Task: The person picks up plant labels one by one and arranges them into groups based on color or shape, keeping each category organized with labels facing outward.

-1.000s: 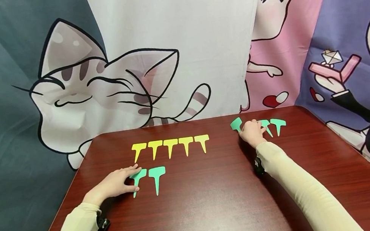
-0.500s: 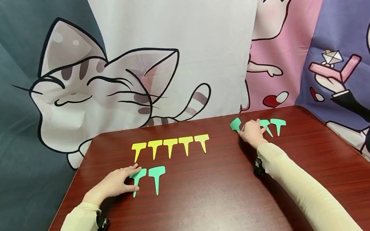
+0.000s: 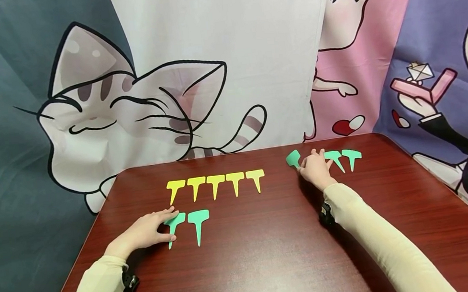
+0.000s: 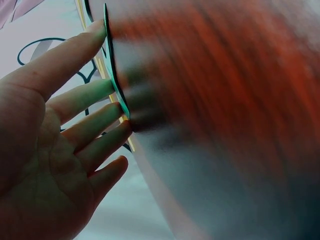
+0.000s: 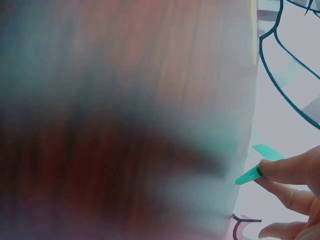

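My right hand (image 3: 316,170) pinches a green T-shaped plant label (image 3: 293,158) near the far edge; the right wrist view shows its pointed stem (image 5: 247,176) sticking out past the thumb and forefinger. At the left, my left hand (image 3: 141,231) rests with extended fingers on another green plant label (image 3: 175,223), fingertips at its head and thumb at its stem. Another green label (image 3: 198,217) lies just right of it. Two more green labels (image 3: 333,155) lie beside my right hand, the nearer partly overlapped by its fingers.
A row of several yellow plant labels (image 3: 215,180) lies beyond my left hand. Everything lies on a dark red wooden table (image 3: 255,254). A printed cloth (image 3: 204,38) hangs right behind its far edge.
My right hand has shifted slightly left with the green plant label, drawing away from the two at the right. The left hand stays in place.
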The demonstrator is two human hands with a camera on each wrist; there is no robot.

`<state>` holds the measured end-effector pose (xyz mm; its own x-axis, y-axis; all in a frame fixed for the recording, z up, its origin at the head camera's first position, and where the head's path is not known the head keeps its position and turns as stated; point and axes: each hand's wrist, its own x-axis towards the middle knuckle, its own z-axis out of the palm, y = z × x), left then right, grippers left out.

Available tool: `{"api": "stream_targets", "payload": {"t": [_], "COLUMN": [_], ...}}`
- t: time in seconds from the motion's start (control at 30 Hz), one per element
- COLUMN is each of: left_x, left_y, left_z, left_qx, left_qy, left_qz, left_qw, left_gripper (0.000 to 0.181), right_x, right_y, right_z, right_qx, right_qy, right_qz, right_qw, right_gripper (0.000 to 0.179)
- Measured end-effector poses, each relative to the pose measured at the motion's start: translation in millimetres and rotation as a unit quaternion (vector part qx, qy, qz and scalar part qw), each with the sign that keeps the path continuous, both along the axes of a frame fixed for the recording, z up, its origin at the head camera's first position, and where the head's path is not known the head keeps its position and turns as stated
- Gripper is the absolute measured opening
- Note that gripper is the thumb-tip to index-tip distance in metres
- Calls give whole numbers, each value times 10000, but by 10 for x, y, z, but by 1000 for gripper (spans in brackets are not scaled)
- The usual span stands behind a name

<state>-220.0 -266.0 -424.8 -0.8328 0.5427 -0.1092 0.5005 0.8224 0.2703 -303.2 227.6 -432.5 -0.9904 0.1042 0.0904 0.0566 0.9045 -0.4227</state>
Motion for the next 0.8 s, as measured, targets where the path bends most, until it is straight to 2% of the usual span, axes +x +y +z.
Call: {"api": "stream_targets", "payload": {"t": [0.27, 0.8], "left_x": [-7, -17], "left_y": [-9, -19], "left_z": [-15, -26], "left_qx": [-5, -31], "left_qy": [-9, 0], "left_qz": [19, 17], "left_qw": [10000, 10000], "left_gripper": [72, 72], "right_x": [68, 259], "right_y": [-116, -412], "right_z": [3, 139], "right_qx": [-186, -433], "right_qy": [153, 361], "right_qz": [175, 452], "right_qw": [9996, 9974], "right_gripper": [18, 16]}}
